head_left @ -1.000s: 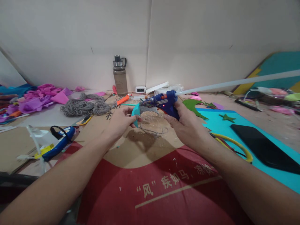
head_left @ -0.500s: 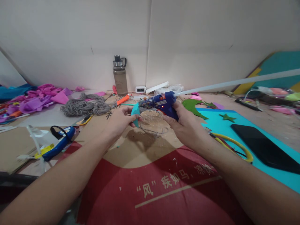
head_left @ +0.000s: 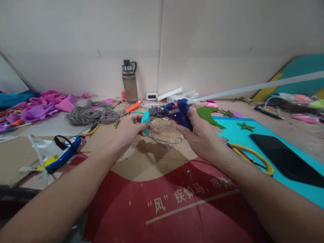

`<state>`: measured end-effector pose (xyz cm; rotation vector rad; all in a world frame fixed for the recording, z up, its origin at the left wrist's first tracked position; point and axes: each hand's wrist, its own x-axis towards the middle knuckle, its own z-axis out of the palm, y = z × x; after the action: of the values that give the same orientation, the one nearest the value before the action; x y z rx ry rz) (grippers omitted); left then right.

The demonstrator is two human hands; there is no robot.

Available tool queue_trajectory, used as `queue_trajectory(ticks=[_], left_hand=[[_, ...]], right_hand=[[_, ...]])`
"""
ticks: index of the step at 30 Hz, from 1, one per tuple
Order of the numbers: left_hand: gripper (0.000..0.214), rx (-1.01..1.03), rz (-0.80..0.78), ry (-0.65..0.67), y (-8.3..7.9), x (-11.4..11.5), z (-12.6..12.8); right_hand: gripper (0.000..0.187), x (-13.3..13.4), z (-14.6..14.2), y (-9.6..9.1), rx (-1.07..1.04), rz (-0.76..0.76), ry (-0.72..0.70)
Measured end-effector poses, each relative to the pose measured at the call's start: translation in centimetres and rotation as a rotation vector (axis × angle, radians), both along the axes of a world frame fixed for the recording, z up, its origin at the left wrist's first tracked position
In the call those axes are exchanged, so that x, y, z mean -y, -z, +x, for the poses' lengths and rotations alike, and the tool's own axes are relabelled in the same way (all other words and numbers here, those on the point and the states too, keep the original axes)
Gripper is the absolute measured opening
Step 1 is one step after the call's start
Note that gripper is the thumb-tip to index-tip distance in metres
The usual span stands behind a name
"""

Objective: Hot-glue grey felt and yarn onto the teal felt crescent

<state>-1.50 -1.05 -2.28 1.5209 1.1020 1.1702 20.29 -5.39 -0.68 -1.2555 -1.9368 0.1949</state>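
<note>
Fingers (head_left: 144,126) of left hand (head_left: 126,133) pinched turquoise piece (head_left: 145,118); right hand (head_left: 202,135) gripped glue gun (head_left: 180,115); likely gluing, next move needed steadiness.

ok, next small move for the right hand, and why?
Probably a gentle squeeze of the right hand on the glue gun: its red light glows, and its front end seems close to the turquoise piece pinched in the left hand.

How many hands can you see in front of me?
2: the left hand pinches the turquoise curved piece; the right hand grips the blue glue gun. No other hand shows.
</note>
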Motion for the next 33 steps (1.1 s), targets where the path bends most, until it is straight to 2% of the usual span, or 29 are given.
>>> queue_trajectory(ticks=[4,33], left_hand=[[0.018,-0.008,-0.005,0.006,0.04,0.01,-0.05],[0.02,-0.079,0.005,-0.019,-0.22,0.37,0.29]], right_hand=[[0.039,0.11,-0.02,-0.08,-0.019,0.032,-0.023],[0.038,0.36,-0.23,-0.48,-0.052,-0.012,0.002]])
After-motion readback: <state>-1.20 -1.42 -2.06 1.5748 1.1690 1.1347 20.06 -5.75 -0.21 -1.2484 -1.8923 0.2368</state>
